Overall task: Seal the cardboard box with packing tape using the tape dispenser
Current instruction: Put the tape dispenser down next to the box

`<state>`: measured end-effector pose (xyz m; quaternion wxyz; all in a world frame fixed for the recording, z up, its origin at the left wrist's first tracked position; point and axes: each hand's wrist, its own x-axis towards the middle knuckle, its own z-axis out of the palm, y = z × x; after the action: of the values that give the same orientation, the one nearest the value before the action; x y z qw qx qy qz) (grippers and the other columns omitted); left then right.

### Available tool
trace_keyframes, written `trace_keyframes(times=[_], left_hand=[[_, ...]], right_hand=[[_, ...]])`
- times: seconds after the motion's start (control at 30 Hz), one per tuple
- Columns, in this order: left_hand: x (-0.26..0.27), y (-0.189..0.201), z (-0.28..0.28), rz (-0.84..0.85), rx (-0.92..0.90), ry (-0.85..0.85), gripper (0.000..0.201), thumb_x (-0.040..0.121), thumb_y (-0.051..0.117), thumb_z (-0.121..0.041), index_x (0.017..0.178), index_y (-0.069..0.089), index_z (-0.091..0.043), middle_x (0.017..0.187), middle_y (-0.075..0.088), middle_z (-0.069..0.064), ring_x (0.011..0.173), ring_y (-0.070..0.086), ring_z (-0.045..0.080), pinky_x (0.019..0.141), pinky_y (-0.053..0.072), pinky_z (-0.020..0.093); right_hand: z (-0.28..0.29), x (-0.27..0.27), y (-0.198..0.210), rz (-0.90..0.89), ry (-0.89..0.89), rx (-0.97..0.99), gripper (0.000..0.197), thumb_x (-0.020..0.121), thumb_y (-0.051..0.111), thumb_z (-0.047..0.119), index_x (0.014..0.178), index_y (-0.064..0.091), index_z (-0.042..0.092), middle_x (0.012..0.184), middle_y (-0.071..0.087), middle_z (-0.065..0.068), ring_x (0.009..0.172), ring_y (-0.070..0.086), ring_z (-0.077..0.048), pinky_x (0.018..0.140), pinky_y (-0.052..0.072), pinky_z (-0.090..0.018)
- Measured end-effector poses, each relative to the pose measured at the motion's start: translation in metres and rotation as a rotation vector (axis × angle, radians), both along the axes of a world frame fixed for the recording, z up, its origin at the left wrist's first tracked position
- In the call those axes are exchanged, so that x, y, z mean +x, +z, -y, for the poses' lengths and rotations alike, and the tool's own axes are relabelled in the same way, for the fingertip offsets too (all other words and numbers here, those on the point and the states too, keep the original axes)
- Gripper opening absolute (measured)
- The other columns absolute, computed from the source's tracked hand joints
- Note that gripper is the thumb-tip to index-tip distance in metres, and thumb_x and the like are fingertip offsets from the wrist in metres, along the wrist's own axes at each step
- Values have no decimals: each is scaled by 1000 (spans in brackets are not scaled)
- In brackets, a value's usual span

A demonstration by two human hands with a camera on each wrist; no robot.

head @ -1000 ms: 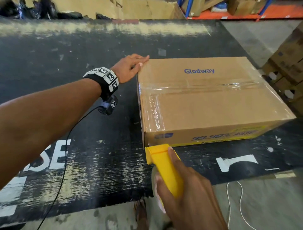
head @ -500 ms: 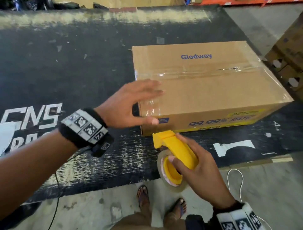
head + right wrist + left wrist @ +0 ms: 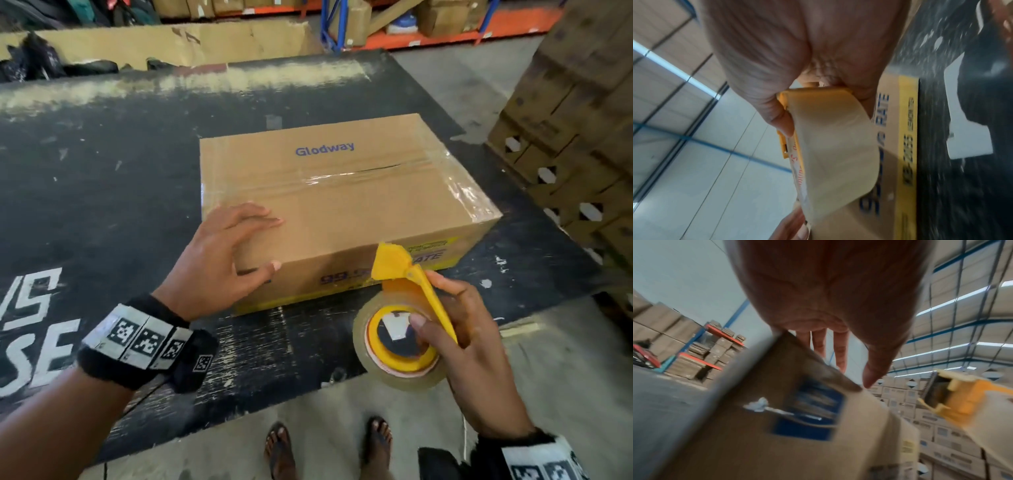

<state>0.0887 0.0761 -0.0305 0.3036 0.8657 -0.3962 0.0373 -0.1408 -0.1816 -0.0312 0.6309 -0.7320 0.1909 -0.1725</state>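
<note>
A brown cardboard box [image 3: 342, 198] printed "Glodway" lies on a black mat [image 3: 102, 192], with clear tape along its top seam and down both ends. My left hand [image 3: 219, 257] rests on the near left corner, straight fingers on top and thumb against the front side. My right hand [image 3: 472, 349] grips a yellow tape dispenser [image 3: 394, 267] carrying a roll of clear tape [image 3: 363, 339], held just in front of the box's front side. The left wrist view shows my left hand [image 3: 838, 305] over the box corner [image 3: 777, 426] and the dispenser [image 3: 953, 395] at right. The right wrist view shows my right hand [image 3: 787, 48] around the roll [image 3: 834, 146].
Stacked cardboard cartons [image 3: 575, 130] stand close on the right. Shelving [image 3: 411, 24] with more boxes and a flattened cardboard sheet [image 3: 171, 44] lie behind the mat. My sandalled feet [image 3: 329, 445] stand on the concrete floor at the mat's near edge. A thin cable [image 3: 144, 401] runs from my left wrist.
My left hand has come from the box's far left corner to its near left corner and settled there. My right hand has lifted and turned the dispenser, moving it right along the front side.
</note>
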Motion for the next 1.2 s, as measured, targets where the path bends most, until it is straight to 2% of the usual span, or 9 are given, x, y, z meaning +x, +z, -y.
trace_keyframes(times=[0.1, 0.27, 0.37, 0.5, 0.6, 0.67, 0.9, 1.07, 1.2], left_hand=[[-20, 5, 65, -54, -30, -29, 56, 85, 68, -47, 138, 56, -32, 145, 50, -10, 141, 41, 10, 119, 33, 49], [-49, 6, 187, -54, -12, -112, 57, 85, 63, -52, 139, 55, -34, 144, 51, -9, 139, 41, 10, 119, 31, 48], [-58, 3, 250, -18, 56, -122, 59, 83, 63, -50, 139, 55, -33, 146, 50, -7, 138, 41, 12, 117, 31, 46], [-65, -6, 300, 98, 246, -57, 62, 85, 55, -54, 144, 44, -42, 156, 41, -8, 147, 35, 16, 118, 28, 50], [-67, -9, 306, 147, 285, 7, 59, 90, 51, -51, 147, 39, -46, 160, 38, -11, 149, 32, 15, 120, 26, 49], [-69, -10, 305, 161, 306, 11, 60, 92, 50, -48, 150, 33, -47, 162, 33, -12, 151, 29, 14, 122, 24, 48], [-72, -8, 306, 142, 356, 18, 66, 91, 49, -55, 153, 26, -47, 165, 27, -14, 154, 21, 11, 124, 19, 47], [-73, 1, 293, 12, 184, 25, 59, 90, 56, -51, 146, 46, -37, 156, 43, -11, 149, 33, 9, 120, 30, 49], [-69, 5, 246, 7, 130, 127, 55, 91, 54, -53, 143, 50, -35, 149, 50, -11, 143, 40, 9, 116, 37, 49]], right_hand=[[50, -6, 0, 67, -108, 94, 50, 82, 72, 26, 131, 64, 22, 106, 75, -4, 99, 69, -24, 87, 53, -39], [147, -13, -15, 31, -261, 5, 39, 88, 72, 35, 125, 72, 26, 122, 72, -5, 119, 65, -29, 103, 49, -53], [198, -10, -30, -48, -370, -146, 27, 90, 70, 41, 111, 77, 27, 113, 68, -7, 109, 65, -24, 99, 51, -46], [257, 7, -62, -224, -353, -406, 42, 91, 61, 50, 113, 78, 19, 105, 70, -16, 103, 63, -33, 90, 48, -42], [286, 25, -81, -348, -282, -481, 35, 97, 62, 36, 119, 77, 13, 111, 72, -23, 108, 63, -42, 95, 45, -46], [297, 36, -93, -402, -225, -487, 38, 97, 59, 42, 116, 77, 15, 112, 74, -22, 109, 64, -42, 94, 46, -45], [320, 55, -121, -437, -140, -477, 49, 90, 47, 51, 80, 74, 11, 84, 70, -18, 88, 66, -36, 78, 51, -37], [319, 55, -108, -535, -132, -563, 51, 88, 50, 59, 109, 76, 21, 109, 70, -13, 107, 65, -34, 88, 55, -46], [287, 65, -61, -239, -210, -628, 43, 94, 60, 44, 130, 63, 21, 127, 63, -3, 123, 57, -23, 98, 51, -45]])
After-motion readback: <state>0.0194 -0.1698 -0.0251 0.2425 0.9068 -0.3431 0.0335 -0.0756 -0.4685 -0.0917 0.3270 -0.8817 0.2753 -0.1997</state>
